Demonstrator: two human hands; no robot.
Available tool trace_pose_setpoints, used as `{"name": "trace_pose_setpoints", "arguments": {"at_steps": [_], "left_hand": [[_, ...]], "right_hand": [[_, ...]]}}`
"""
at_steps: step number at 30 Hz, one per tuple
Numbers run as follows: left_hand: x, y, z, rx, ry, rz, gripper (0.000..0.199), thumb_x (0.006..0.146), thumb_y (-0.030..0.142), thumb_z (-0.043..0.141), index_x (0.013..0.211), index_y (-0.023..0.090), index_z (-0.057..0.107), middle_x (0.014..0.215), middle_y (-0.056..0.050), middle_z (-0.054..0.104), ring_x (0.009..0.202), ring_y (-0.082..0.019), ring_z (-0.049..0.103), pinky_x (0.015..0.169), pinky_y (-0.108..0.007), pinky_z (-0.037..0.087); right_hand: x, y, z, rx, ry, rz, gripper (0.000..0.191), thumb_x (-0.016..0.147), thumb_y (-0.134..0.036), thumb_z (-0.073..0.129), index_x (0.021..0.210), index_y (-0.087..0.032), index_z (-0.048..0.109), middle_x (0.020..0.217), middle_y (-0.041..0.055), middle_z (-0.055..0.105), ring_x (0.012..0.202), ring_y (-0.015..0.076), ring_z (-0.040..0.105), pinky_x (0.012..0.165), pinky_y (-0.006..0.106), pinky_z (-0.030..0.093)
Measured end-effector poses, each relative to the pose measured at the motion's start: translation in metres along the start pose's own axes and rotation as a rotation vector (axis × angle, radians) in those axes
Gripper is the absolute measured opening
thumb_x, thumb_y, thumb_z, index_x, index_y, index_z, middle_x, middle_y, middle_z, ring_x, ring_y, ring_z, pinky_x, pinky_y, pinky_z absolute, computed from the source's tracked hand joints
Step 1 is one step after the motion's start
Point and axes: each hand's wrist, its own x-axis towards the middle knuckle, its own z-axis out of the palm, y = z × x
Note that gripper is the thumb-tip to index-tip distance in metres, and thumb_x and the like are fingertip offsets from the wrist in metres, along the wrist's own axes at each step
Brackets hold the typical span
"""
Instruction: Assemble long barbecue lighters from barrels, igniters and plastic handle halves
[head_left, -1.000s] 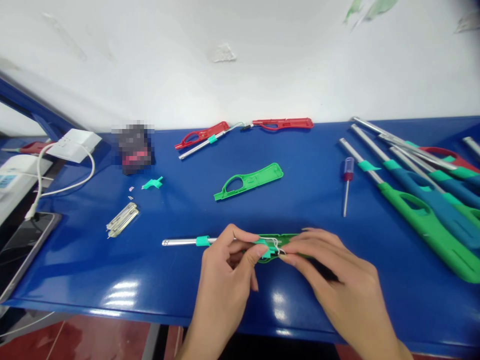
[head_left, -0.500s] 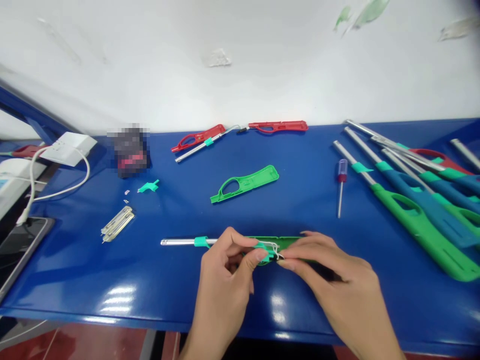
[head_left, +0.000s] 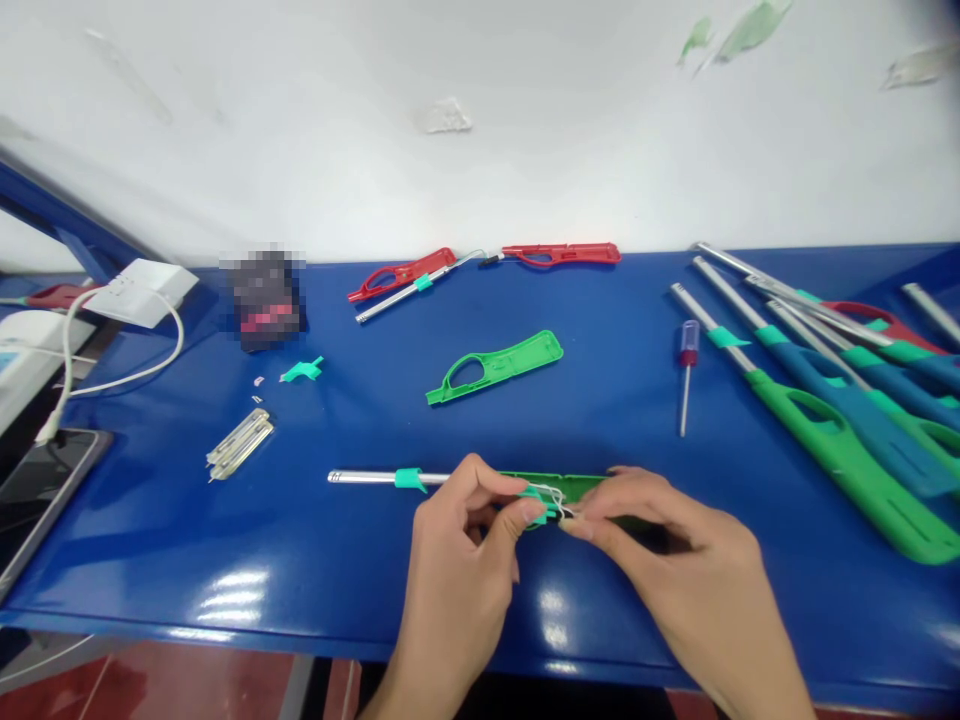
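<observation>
An opened gas lighter with a metal tube (head_left: 367,477) lies in front of me, its green half-shell (head_left: 577,487) partly behind my fingers. My left hand (head_left: 469,550) is closed, thumb and index finger pinching the lighter's turquoise trigger piece (head_left: 541,512). White wire (head_left: 553,494) loops out between the two hands. My right hand (head_left: 667,545) is closed too, its thumb and fingertips pressed together at the wire's end beside a small black part; what exactly they pinch is hidden. Beyond the hands lies a loose green half-shell (head_left: 517,365).
At the right are a screwdriver (head_left: 686,375) and a pile of assembled lighters (head_left: 832,430). Red lighter halves (head_left: 562,256) lie near the wall. On the left are clear fuel tanks (head_left: 240,445), a turquoise trigger (head_left: 304,370), a phone (head_left: 52,490) and a white adapter (head_left: 142,292).
The whole view has shifted slightly, so things sit a little further right. Both hands keep almost the same pose around the trigger piece and wire.
</observation>
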Motion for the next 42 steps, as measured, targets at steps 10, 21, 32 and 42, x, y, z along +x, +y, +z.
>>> {"name": "trace_pose_setpoints", "arguments": {"at_steps": [10,21,32,42], "left_hand": [[0.0002,0.0035,-0.002,-0.06,-0.005,-0.017,0.018,0.09,0.03,0.073,0.08,0.02,0.061,0.066,0.001,0.071,0.041,-0.006,0.047,0.04,-0.016,0.037],[0.0003,0.0054,-0.0042,-0.069,-0.001,-0.034,0.021,0.088,0.031,0.075,0.079,0.02,0.061,0.07,-0.001,0.073,0.039,-0.006,0.047,0.038,-0.017,0.037],[-0.0007,0.0016,-0.0018,-0.067,0.023,-0.042,0.02,0.087,0.031,0.075,0.079,0.019,0.062,0.072,-0.001,0.074,0.042,-0.005,0.048,0.041,-0.014,0.04],[-0.0001,-0.0003,-0.001,-0.041,0.028,-0.043,0.02,0.088,0.032,0.076,0.08,0.019,0.062,0.071,-0.001,0.075,0.042,-0.005,0.048,0.042,-0.014,0.039]], "right_hand": [[-0.0033,0.0058,-0.0003,-0.022,0.03,0.138,0.036,0.085,-0.06,0.083,0.076,-0.026,0.078,0.071,0.0039,0.072,0.08,0.0273,0.075,0.078,0.039,0.065],[0.0022,0.0016,-0.0041,0.112,-0.043,0.157,0.022,0.082,-0.046,0.088,0.072,-0.031,0.076,0.076,-0.0043,0.075,0.08,0.0173,0.073,0.082,0.022,0.06],[0.0048,-0.0034,-0.0026,0.125,-0.068,0.192,0.016,0.081,-0.038,0.087,0.071,-0.032,0.077,0.074,-0.0052,0.075,0.076,0.0153,0.072,0.071,0.016,0.057],[0.0036,-0.0033,-0.0019,0.11,-0.076,0.173,0.013,0.083,-0.038,0.087,0.074,-0.035,0.077,0.076,-0.0105,0.075,0.07,0.01,0.07,0.068,0.01,0.054]]}}
